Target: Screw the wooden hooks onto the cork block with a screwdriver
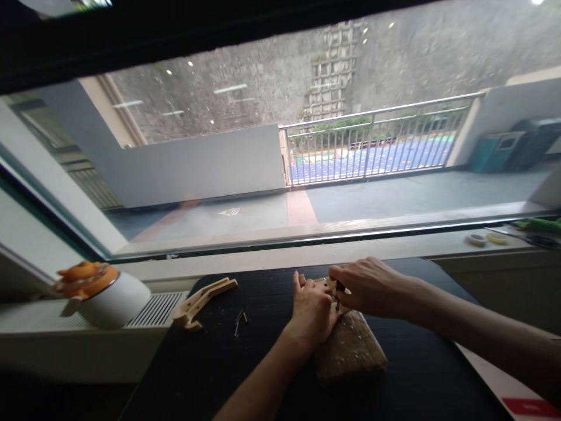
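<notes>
On the black table, a rough brown wooden block (353,348) lies beneath both hands. My left hand (312,310) presses a pale wooden piece with holes (323,283) onto the block's far end. Fingers of my right hand (370,286) are wrapped around a small dark tool with a thin shaft (339,292), pointed down at the wooden piece. Its exact kind is hard to make out, and the hands hide much of the piece. To the left lies a curved pale wooden part with holes (204,304). Several thin metal screws or nails (239,323) are scattered beside it.
A white container with an orange animal-shaped top (116,298) stands on the vented sill at left. Tape rolls (477,240) and a dark-handled tool (543,241) lie on the right sill. The window ledge (263,257) borders the table (188,374) at the back.
</notes>
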